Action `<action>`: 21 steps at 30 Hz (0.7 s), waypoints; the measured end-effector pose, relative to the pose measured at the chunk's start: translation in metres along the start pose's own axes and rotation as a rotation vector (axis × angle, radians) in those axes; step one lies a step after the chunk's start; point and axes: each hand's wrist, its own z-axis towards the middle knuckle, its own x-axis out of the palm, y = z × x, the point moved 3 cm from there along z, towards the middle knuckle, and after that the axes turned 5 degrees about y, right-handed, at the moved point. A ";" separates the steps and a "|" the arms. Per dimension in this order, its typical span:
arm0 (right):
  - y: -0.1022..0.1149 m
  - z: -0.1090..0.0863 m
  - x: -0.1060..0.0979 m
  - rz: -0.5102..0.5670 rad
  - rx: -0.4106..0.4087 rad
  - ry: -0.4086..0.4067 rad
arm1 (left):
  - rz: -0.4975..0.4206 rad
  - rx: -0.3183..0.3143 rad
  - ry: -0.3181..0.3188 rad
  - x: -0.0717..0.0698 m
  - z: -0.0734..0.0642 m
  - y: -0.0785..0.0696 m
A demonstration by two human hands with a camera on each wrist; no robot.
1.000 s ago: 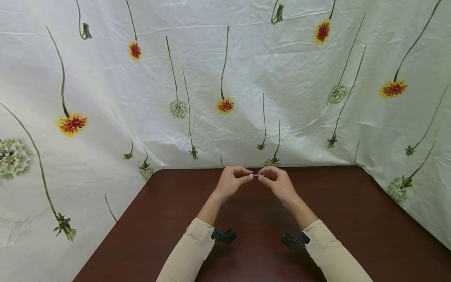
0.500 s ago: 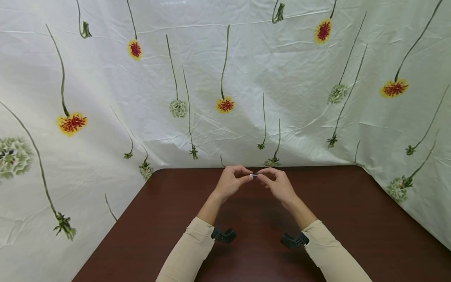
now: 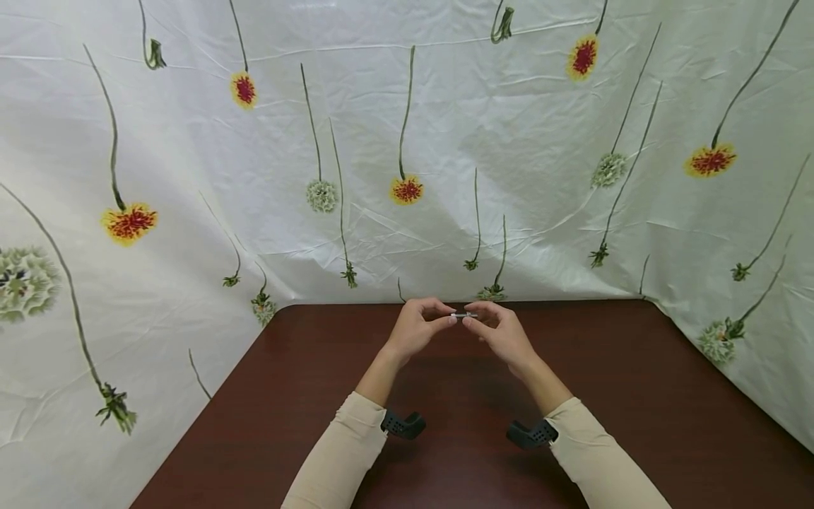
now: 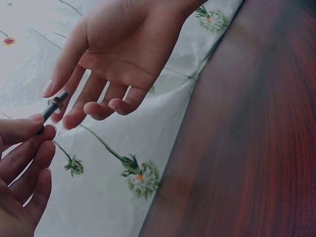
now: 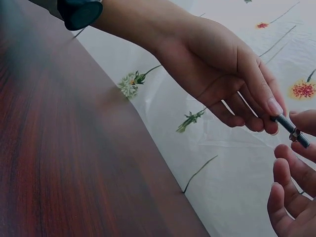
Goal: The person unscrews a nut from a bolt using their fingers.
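Note:
In the head view, a small metal bolt lies roughly level between my two hands, above the far part of the table. My left hand (image 3: 410, 332) pinches one end of the bolt (image 5: 283, 120) between thumb and fingers. A nut (image 4: 55, 102) sits partway along the threads, with the bolt's free end sticking out past it. Around the nut, my right hand (image 3: 506, 336) holds thumb and index finger parted, the tips close on either side. Its other fingers are relaxed, as the left wrist view shows. The bolt's head is hidden by my left fingers.
Below both forearms spreads a dark reddish-brown table (image 3: 305, 424). A white cloth (image 3: 356, 106) printed with flowers hangs along its back and sides. Each wrist carries a black strap mount, the left mount (image 3: 404, 426) and the right mount (image 3: 533, 433).
The right thumb and index finger closed together at the nut half a second ago and have now spread apart, baring more of the bolt. My left hand has stayed in place.

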 end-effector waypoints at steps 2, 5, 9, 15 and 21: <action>-0.001 0.000 0.000 0.003 0.012 -0.001 | 0.001 -0.004 0.003 0.000 0.000 0.000; -0.001 0.001 0.001 0.023 0.021 -0.015 | 0.003 -0.009 0.006 0.000 0.000 0.001; -0.001 0.003 0.001 0.044 0.025 -0.038 | 0.010 -0.011 0.008 0.000 0.001 0.001; 0.001 0.002 0.001 0.051 0.002 -0.033 | 0.018 -0.009 0.015 -0.001 0.001 0.002; 0.000 0.002 -0.001 0.066 -0.019 0.001 | 0.020 -0.004 0.013 -0.001 0.001 0.004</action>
